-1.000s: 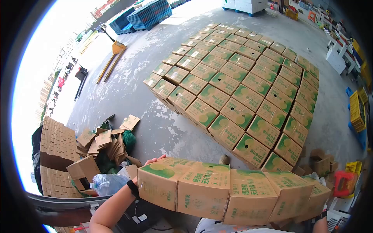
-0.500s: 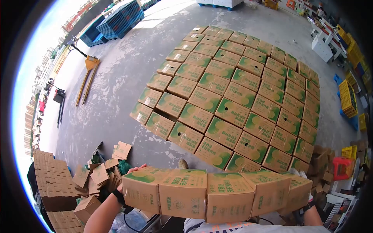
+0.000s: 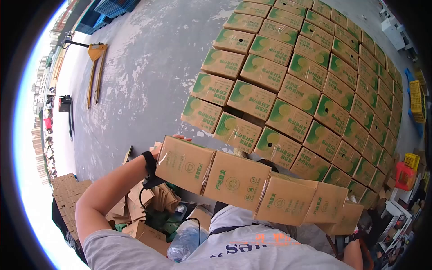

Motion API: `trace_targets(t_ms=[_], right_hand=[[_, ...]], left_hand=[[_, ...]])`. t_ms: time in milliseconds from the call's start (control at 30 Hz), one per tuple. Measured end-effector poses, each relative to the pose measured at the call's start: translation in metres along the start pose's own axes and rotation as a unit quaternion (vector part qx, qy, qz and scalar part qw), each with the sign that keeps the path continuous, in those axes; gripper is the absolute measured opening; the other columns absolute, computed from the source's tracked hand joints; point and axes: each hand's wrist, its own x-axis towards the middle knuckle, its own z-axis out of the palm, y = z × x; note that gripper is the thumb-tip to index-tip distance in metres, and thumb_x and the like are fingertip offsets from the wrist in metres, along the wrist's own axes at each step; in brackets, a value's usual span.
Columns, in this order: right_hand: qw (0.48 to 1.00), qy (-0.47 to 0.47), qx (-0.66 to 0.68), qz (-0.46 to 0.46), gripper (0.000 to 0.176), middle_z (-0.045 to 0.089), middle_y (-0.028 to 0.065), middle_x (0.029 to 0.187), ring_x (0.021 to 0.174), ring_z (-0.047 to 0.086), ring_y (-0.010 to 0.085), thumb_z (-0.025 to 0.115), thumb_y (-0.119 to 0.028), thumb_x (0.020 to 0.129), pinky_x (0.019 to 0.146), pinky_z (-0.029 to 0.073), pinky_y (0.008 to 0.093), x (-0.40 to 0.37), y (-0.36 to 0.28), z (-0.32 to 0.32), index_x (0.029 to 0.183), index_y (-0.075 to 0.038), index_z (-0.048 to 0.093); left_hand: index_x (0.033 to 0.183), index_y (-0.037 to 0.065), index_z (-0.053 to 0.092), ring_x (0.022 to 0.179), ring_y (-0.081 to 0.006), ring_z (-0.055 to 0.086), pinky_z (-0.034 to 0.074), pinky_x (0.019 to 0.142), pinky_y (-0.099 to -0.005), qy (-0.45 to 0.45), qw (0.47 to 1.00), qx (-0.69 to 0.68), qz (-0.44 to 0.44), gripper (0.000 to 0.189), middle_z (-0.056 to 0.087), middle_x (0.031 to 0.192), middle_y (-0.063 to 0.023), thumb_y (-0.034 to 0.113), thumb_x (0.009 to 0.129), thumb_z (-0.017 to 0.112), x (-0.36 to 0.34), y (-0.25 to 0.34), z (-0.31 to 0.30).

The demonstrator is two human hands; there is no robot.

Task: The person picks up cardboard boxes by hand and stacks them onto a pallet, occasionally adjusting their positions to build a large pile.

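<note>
I carry a row of several brown cartons with green print (image 3: 236, 182), pressed end to end and held in the air at chest height. My left hand (image 3: 156, 155), with a black band on the wrist, lies flat against the row's left end, fingertips curling over its top edge. My right hand is hidden behind the row's right end; only my right wrist (image 3: 353, 237) with a dark strap shows there. Just beyond the row, a large grid of the same cartons (image 3: 288, 119) covers the concrete floor.
A yellow pallet jack (image 3: 95, 54) lies on the wet grey floor at far left. A heap of flattened cartons (image 3: 153, 198) and a clear plastic bag (image 3: 184, 240) lie below my left arm. A red stool (image 3: 405, 175) and yellow crates (image 3: 416, 96) stand at right.
I have moved closer to the floor grid and the view has tipped down. The carried row has risen in view and now slopes down to the right, showing its front faces.
</note>
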Motion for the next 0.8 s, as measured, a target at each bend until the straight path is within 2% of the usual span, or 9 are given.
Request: trace_targets(t_ms=[33, 100, 233, 400, 567, 667, 700, 767, 800], right_hand=[[1.000, 0.006, 0.006, 0.004, 0.053, 0.043, 0.0106, 0.149, 0.130, 0.046, 0.0228, 0.027, -0.041, 0.107, 0.107, 0.040, 0.0404, 0.008, 0.008, 0.000, 0.148, -0.009, 0.035], [0.973, 0.056, 0.190, 0.116, 0.050, 0.045, 0.0096, 0.147, 0.128, 0.048, 0.0263, 0.028, -0.039, 0.107, 0.104, 0.043, 0.0434, 0.041, 0.009, 0.022, 0.148, -0.012, 0.035], [0.919, 0.161, 0.321, 0.163, 0.056, 0.048, 0.0099, 0.144, 0.125, 0.050, 0.0293, 0.036, -0.048, 0.103, 0.100, 0.045, 0.0439, 0.095, 0.015, 0.065, 0.147, -0.013, 0.039], [0.912, 0.213, 0.257, 0.239, 0.060, 0.049, 0.0102, 0.143, 0.124, 0.051, 0.0303, 0.038, -0.052, 0.101, 0.098, 0.046, 0.0447, 0.134, 0.017, 0.075, 0.146, -0.013, 0.039], [0.899, 0.257, 0.186, 0.302, 0.064, 0.049, 0.0105, 0.142, 0.123, 0.051, 0.0312, 0.040, -0.055, 0.099, 0.097, 0.047, 0.0456, 0.185, 0.000, 0.073, 0.146, -0.012, 0.040], [0.887, 0.282, 0.137, 0.340, 0.066, 0.049, 0.0107, 0.142, 0.122, 0.052, 0.0318, 0.041, -0.057, 0.098, 0.096, 0.047, 0.0461, 0.251, -0.008, 0.135, 0.146, -0.012, 0.040], [0.884, 0.287, 0.118, 0.350, 0.067, 0.050, 0.0108, 0.142, 0.122, 0.052, 0.0320, 0.042, -0.058, 0.097, 0.096, 0.047, 0.0462, 0.266, -0.012, 0.153, 0.146, -0.011, 0.040], [0.877, 0.299, 0.081, 0.367, 0.069, 0.050, 0.0109, 0.142, 0.121, 0.052, 0.0324, 0.043, -0.059, 0.097, 0.095, 0.047, 0.0466, 0.260, -0.022, 0.150, 0.146, -0.011, 0.040], [0.873, 0.305, 0.060, 0.377, 0.070, 0.050, 0.0109, 0.142, 0.121, 0.052, 0.0326, 0.043, -0.060, 0.096, 0.095, 0.047, 0.0468, 0.249, -0.027, 0.142, 0.146, -0.011, 0.040]], left_hand=[[0.133, 0.014, 0.056, 0.119, -0.0326, 0.058, 0.048, 0.098, -0.0535, 0.003, 1.000, 0.003, -0.009, 0.049, 0.054, 0.138, -0.0122, 0.044, 0.094, 0.052, 0.006, 0.005, -0.018], [0.131, 0.013, 0.057, 0.117, -0.0330, 0.059, 0.049, 0.096, -0.0541, 0.018, 0.998, 0.043, -0.051, 0.049, 0.055, 0.137, -0.0133, 0.044, 0.094, 0.051, 0.017, 0.030, -0.032], [0.128, 0.011, 0.058, 0.114, -0.0338, 0.061, 0.050, 0.092, -0.0553, 0.049, 0.984, 0.124, -0.122, 0.049, 0.056, 0.134, -0.0156, 0.045, 0.094, 0.051, 0.034, 0.075, -0.041], [0.124, 0.008, 0.060, 0.109, -0.0348, 0.063, 0.052, 0.088, -0.0568, 0.070, 0.950, 0.205, -0.224, 0.049, 0.058, 0.131, -0.0185, 0.046, 0.095, 0.049, 0.077, 0.108, -0.061], [0.120, 0.006, 0.061, 0.105, -0.0357, 0.065, 0.054, 0.083, -0.0583, 0.073, 0.904, 0.289, -0.308, 0.050, 0.059, 0.127, -0.0214, 0.047, 0.095, 0.048, 0.135, 0.179, -0.089], [0.118, 0.004, 0.062, 0.102, -0.0363, 0.067, 0.055, 0.080, -0.0592, 0.068, 0.872, 0.333, -0.354, 0.051, 0.060, 0.125, -0.0232, 0.047, 0.095, 0.048, 0.198, 0.202, -0.073], [0.117, 0.003, 0.063, 0.101, -0.0365, 0.067, 0.055, 0.079, -0.0595, 0.066, 0.862, 0.346, -0.364, 0.051, 0.061, 0.125, -0.0238, 0.047, 0.095, 0.047, 0.200, 0.206, -0.081], [0.112, -0.001, 0.064, 0.086, -0.0410, 0.070, 0.057, 0.064, -0.0609, 0.098, 0.885, 0.334, -0.309, 0.054, 0.063, 0.112, -0.0327, 0.047, 0.095, 0.045, 0.209, 0.211, -0.068], [0.112, -0.001, 0.064, 0.086, -0.0410, 0.070, 0.057, 0.064, -0.0609, 0.093, 0.887, 0.329, -0.309, 0.054, 0.063, 0.112, -0.0327, 0.047, 0.095, 0.045, 0.206, 0.214, -0.062]])
